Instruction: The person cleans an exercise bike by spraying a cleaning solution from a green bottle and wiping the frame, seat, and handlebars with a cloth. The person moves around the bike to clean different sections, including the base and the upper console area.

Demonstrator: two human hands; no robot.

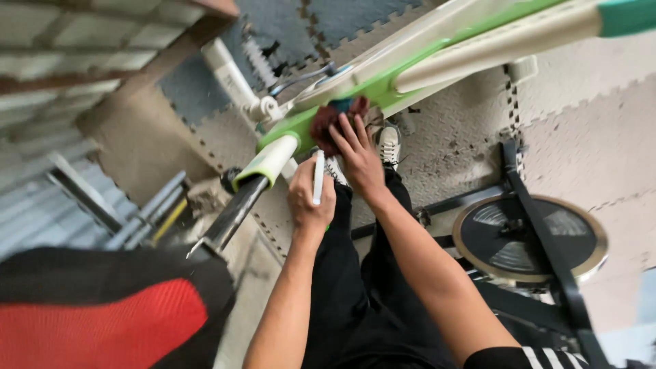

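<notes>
A green and cream bicycle frame (pixel 437 51) runs across the top of the head view, held up off the floor. My right hand (pixel 357 156) presses a dark red rag (pixel 326 123) against the underside of the frame near its green joint. My left hand (pixel 309 198) is closed around a thin white stick-like tool (pixel 318 176), held upright just below the frame and beside the right hand. A cream and green tube with a dark metal shaft (pixel 247 190) sticks out to the lower left of the hands.
Grey interlocking foam mats (pixel 581 116) cover the floor. A black stand base with a round metal-rimmed disc (pixel 529 238) lies at right. A red and black padded seat (pixel 102 311) fills the lower left. Metal bars (pixel 147 212) and a wall stand at left. My black trousers and white shoe (pixel 389 140) are below.
</notes>
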